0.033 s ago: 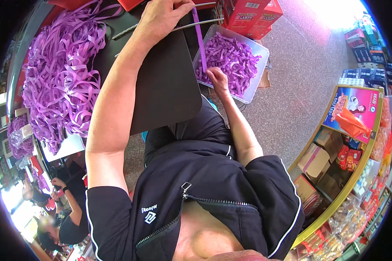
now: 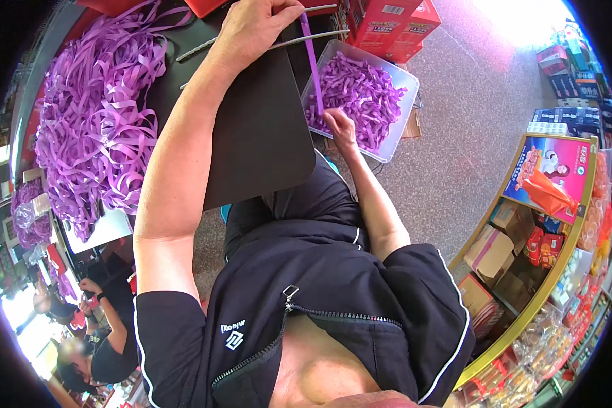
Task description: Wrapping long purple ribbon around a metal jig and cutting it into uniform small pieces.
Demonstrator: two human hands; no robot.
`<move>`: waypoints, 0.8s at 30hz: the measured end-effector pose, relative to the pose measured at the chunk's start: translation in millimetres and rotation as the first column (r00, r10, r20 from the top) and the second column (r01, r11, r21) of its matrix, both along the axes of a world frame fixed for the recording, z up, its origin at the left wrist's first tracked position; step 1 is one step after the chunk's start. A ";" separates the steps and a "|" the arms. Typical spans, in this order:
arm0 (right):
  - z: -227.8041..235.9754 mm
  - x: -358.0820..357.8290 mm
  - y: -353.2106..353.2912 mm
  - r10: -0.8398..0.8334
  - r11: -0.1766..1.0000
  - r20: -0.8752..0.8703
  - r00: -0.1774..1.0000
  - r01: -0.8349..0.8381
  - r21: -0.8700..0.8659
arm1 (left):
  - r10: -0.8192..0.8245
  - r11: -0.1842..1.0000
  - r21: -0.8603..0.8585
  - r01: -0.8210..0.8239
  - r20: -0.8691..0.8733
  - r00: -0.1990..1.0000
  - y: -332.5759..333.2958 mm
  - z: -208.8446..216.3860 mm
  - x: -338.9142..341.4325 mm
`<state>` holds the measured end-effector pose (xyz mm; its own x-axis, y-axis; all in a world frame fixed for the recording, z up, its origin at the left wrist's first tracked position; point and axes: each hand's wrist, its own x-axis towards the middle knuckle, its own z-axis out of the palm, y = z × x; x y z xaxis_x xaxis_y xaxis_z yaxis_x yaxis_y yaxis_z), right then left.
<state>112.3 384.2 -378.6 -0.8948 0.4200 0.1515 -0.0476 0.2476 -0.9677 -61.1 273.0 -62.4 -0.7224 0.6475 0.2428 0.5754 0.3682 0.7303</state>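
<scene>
A narrow purple ribbon (image 2: 311,58) runs taut between my two hands, over the edge of a dark table (image 2: 258,143). At its upper end my left hand (image 2: 251,30) is closed, thumb and fingers pinching it beside two thin metal rods (image 2: 313,38). Lower down, my right hand (image 2: 341,128) grips the other end with curled fingers, above the near-left side of a clear plastic bin (image 2: 411,88). Many short purple ribbon pieces (image 2: 367,95) fill that bin. Long loose purple ribbons (image 2: 95,129) lie heaped on the left.
Red boxes (image 2: 387,27) are stacked behind the bin. To the right, a yellow-framed display case (image 2: 554,234) holds cartons and packets. Grey speckled floor (image 2: 459,129) lies between. At lower left another person (image 2: 112,340) is seated, with hands raised.
</scene>
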 end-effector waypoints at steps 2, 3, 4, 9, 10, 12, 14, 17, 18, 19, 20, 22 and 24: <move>-9.3 14.6 -2.1 0.005 0.987 -0.012 1.000 -0.007 -0.158 | 0.003 1.000 0.021 -0.003 0.014 1.000 2.4 -1.3 -2.7; -1.9 21.6 -3.5 0.029 0.990 -0.006 1.000 -0.030 -0.140 | -0.009 1.000 -0.019 0.008 -0.056 0.998 0.3 -3.0 -5.4; 5.8 28.8 -5.3 0.052 0.991 0.000 0.999 -0.051 -0.122 | -0.024 0.998 -0.061 0.017 -0.125 0.992 -2.2 -4.2 -8.3; 53.1 76.6 -7.7 0.173 0.975 0.041 0.984 -0.165 -0.150 | 0.002 0.997 -0.081 -0.013 -0.131 0.991 -3.3 -9.5 -16.5; 58.9 87.9 -5.3 0.206 0.973 0.005 0.978 -0.205 -0.106 | -0.010 0.995 -0.101 -0.009 -0.185 0.983 -2.2 -11.6 -18.8; 83.1 113.7 -0.9 0.233 0.969 0.066 0.970 -0.226 -0.104 | -0.013 0.995 -0.102 -0.012 -0.236 0.972 -0.2 -14.7 -20.9; 127.2 135.4 -0.9 0.254 0.953 0.126 0.959 -0.225 -0.203 | -0.003 0.994 -0.110 -0.020 -0.207 0.978 0.1 -15.4 -21.3; 180.9 156.2 9.6 0.342 0.934 0.087 0.936 -0.329 -0.137 | -0.017 0.992 -0.123 -0.009 -0.211 0.977 0.0 -16.9 -23.6; 198.2 159.5 9.7 0.347 0.934 0.090 0.933 -0.335 -0.127 | -0.024 0.989 -0.145 -0.008 -0.217 0.976 -0.9 -17.9 -24.6; 215.6 161.6 9.3 0.367 0.923 0.064 0.928 -0.355 -0.149 | -0.027 0.989 -0.147 -0.005 -0.220 0.975 -2.3 -19.1 -25.9; 232.4 162.8 8.1 0.378 0.915 0.039 0.925 -0.367 -0.167 | -0.027 0.991 -0.133 -0.003 -0.220 0.975 1.0 -24.6 -28.5; 254.9 155.3 3.7 0.390 0.913 0.000 0.921 -0.387 -0.129 | -0.001 0.986 -0.157 -0.065 -0.388 0.922 -0.2 -35.2 -35.0; 275.9 148.6 -2.1 0.448 0.886 -0.080 0.890 -0.454 -0.094 | -0.007 0.983 -0.173 -0.055 -0.340 0.941 2.6 -31.8 -31.2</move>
